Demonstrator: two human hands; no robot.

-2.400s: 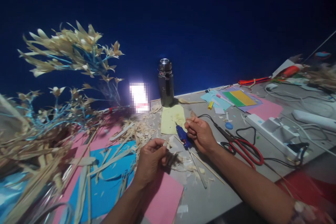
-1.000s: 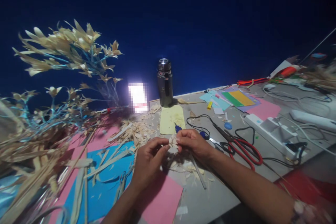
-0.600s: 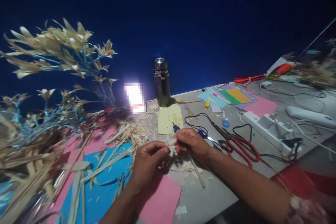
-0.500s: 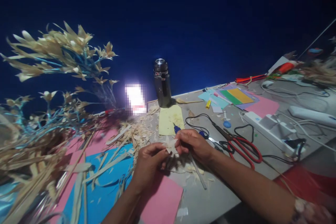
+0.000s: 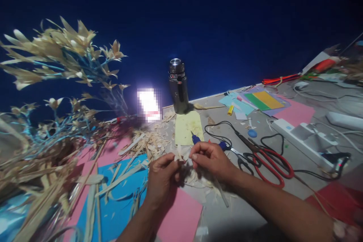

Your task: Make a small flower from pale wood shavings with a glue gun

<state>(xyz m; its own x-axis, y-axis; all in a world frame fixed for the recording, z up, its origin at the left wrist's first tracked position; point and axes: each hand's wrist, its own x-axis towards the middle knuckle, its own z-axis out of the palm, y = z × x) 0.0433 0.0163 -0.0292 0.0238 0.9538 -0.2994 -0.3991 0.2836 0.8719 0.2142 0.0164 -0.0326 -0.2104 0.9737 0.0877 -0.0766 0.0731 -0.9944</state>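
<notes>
A pale petalled husk piece [image 5: 179, 155] is clamped in the left hand [image 5: 161, 178]. At three o'clock, the right hand's [image 5: 212, 162] fingers bunch, their hold unclear. Pinching lightly should spare petals; mind the glue gun [image 5: 195, 138], one o'clock.

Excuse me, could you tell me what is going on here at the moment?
A person is working over a littered table. The left hand pinches a small pale piece, with the right hand close beside it; whether that one grips anything is unclear. A blue glue gun lies partly hidden behind the right hand, its nozzle over a yellow sheet. Red-handled scissors lie to the right.
</notes>
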